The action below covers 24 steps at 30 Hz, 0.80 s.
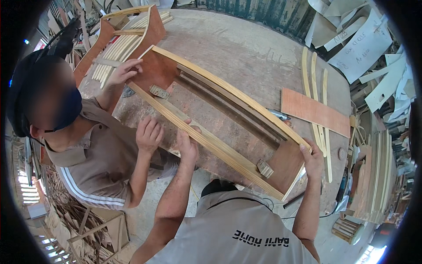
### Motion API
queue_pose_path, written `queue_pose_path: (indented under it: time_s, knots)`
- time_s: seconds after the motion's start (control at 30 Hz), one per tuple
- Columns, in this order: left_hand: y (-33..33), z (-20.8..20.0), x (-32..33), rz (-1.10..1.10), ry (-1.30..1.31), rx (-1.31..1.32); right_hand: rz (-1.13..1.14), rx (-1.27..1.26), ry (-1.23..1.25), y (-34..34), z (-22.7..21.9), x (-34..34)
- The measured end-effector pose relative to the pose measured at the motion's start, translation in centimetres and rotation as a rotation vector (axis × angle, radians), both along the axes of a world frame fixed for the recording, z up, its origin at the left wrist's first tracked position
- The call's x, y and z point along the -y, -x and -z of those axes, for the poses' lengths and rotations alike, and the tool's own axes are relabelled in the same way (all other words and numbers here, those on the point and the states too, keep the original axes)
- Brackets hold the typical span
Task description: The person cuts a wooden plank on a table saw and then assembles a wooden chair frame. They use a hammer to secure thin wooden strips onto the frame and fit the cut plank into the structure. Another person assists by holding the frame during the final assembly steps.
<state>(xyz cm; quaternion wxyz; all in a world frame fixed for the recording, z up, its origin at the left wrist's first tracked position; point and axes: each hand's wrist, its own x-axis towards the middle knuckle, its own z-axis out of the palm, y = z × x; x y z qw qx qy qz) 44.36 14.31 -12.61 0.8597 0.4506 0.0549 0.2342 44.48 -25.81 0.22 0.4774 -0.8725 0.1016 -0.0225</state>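
Note:
A long, shallow wooden frame (226,152) with pale rails and reddish plywood ends lies across the worktable in front of me. My left hand (189,144) is closed around its near rail, close to the middle. With my right hand (312,161) I grip the corner at the right end, fingers over the far rail. A small block (264,168) sits inside by the right end panel, and another block (159,92) by the left one. At the left end, a co-worker's hand (125,73) touches the frame. The co-worker's other hand (150,134) is curled beside the near rail.
A plywood board (314,112) lies over several thin curved strips (304,66) on the worktable (259,48). Behind the frame is a hand tool (278,115). A second frame with slats (149,28) stands far left. Stacked boards (382,171) and large paper sheets (362,48) are at the right.

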Motion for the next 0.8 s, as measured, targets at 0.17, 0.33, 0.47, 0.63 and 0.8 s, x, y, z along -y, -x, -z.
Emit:
queue_pose_path:
  time_s: [0.17, 0.33, 0.47, 0.63, 0.8]
  knots:
    - [0.1, -0.2, -0.2, 0.032, -0.008, -0.050, 0.006, 0.008, 0.021, -0.1, -0.7, -0.6]
    - [-0.1, 0.2, -0.4, 0.040, 0.020, 0.001, 0.004, 0.001, -0.010, -0.2, -0.1, -0.2]
    - [-0.4, 0.4, -0.5, 0.009, -0.032, 0.010, 0.007, 0.007, 0.001, -0.1, -0.2, -0.5]
    - [-0.5, -0.4, 0.2, 0.034, -0.017, 0.058, 0.018, 0.006, -0.082, 0.0, 0.4, -0.1]
    - [0.0, 0.6, -1.1, 0.070, -0.016, -0.014, 0.009, 0.034, -0.051, 0.0, 0.0, -0.3]
